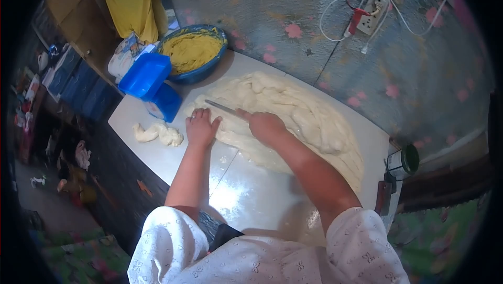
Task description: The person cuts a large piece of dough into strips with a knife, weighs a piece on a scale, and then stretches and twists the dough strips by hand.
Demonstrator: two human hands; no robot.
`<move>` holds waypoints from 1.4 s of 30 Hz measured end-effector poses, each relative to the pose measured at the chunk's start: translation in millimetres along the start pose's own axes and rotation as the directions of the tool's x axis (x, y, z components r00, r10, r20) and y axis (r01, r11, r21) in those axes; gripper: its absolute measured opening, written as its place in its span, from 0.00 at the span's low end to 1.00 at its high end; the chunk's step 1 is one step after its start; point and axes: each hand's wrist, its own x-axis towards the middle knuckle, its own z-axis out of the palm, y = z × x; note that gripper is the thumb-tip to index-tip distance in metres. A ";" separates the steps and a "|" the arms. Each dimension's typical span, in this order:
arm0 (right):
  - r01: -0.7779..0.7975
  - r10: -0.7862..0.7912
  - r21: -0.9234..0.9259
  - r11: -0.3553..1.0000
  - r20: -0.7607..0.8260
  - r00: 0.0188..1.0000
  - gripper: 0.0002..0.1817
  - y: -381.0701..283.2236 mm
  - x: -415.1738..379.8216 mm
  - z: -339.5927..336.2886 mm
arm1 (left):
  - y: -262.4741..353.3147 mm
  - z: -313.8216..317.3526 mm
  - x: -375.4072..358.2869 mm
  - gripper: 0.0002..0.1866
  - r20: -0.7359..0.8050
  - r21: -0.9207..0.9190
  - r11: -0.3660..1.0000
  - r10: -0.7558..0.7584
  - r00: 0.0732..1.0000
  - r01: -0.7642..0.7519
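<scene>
A wide mass of pale dough (314, 119) spreads over the white tabletop. My right hand (266, 128) is closed around the handle of a knife (225, 108), whose blade lies across the dough's left end. Just left of the blade, my left hand (201, 128) rests palm down on the edge of the dough, its fingers spread and holding nothing. Beside my left hand, small cut strips of dough (163, 134) lie apart from the big mass.
A blue tray (145, 74) sits on a blue scale (165, 101) at the left. Behind it stands a basin (195, 78) of yellow paste. At the table's right corner is a dark green container (403, 160). A power strip (375, 12) with cables hangs on the wall.
</scene>
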 end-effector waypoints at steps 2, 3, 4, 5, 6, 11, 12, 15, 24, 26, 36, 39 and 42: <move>0.019 -0.019 -0.015 1.000 0.006 1.000 0.33 -4.3 7.4 1.3 | 7.8 -29.1 -5.4 0.25 0.140 0.033 0.996 -0.090 0.986 0.086; 0.032 -0.032 -0.023 0.999 0.005 0.999 0.32 -6.5 10.5 2.7 | 11.4 -38.8 -7.7 0.25 0.274 0.079 0.985 -0.170 0.947 0.154; 0.033 -0.033 -0.022 0.999 0.006 0.999 0.32 -8.7 13.9 3.7 | 12.7 -43.6 -8.1 0.25 0.274 0.079 0.985 -0.170 0.946 0.154; 0.049 -0.048 -0.022 0.999 0.018 0.999 0.32 -11.3 18.1 4.3 | 13.6 -47.2 -7.6 0.26 0.311 0.109 0.974 -0.224 0.924 0.199; 0.064 -0.063 -0.019 0.998 0.028 0.998 0.32 -14.7 23.1 4.0 | 13.0 -49.3 -5.3 0.26 0.343 0.142 0.960 -0.275 0.898 0.240; 0.084 -0.085 -0.048 0.995 -0.018 0.996 0.33 -39.7 59.1 18.5 | -34.5 3.4 21.2 0.29 -0.091 -0.189 0.943 -0.294 0.952 0.273; 0.077 -0.080 -0.084 0.993 -0.028 0.996 0.35 -43.4 61.8 21.6 | -34.1 -5.1 24.8 0.28 0.062 -0.119 0.936 -0.326 0.943 0.331; 0.044 -0.043 -0.093 0.995 0.014 0.999 0.35 -46.3 54.3 32.3 | -42.8 -9.4 24.0 0.26 0.233 -0.001 0.943 -0.323 0.917 0.332; -0.023 0.038 -0.186 0.982 0.073 0.997 0.32 55.3 -114.0 6.2 | -29.7 -12.1 21.9 0.20 0.023 0.137 0.955 -0.267 0.963 0.261; -0.027 0.043 -0.178 0.984 0.084 0.996 0.33 72.4 -166.0 -2.3 | -23.0 -12.5 21.2 0.15 -0.309 0.212 0.977 0.048 0.950 0.020; -0.143 0.143 0.011 0.990 -0.052 0.988 0.30 86.3 -227.0 -8.6 | 50.2 -13.4 -38.2 0.33 -0.032 -0.133 0.933 0.334 0.942 -0.336; -0.191 0.198 0.097 0.977 -0.068 0.978 0.30 81.9 -229.8 -9.3 | 55.9 -42.0 -38.7 0.34 0.194 -0.131 0.966 0.244 0.950 -0.221; -0.262 0.268 0.120 0.957 -0.037 0.963 0.31 82.1 -233.0 -7.4 | 60.7 -64.4 -32.8 0.34 0.451 -0.009 0.982 0.173 0.876 -0.189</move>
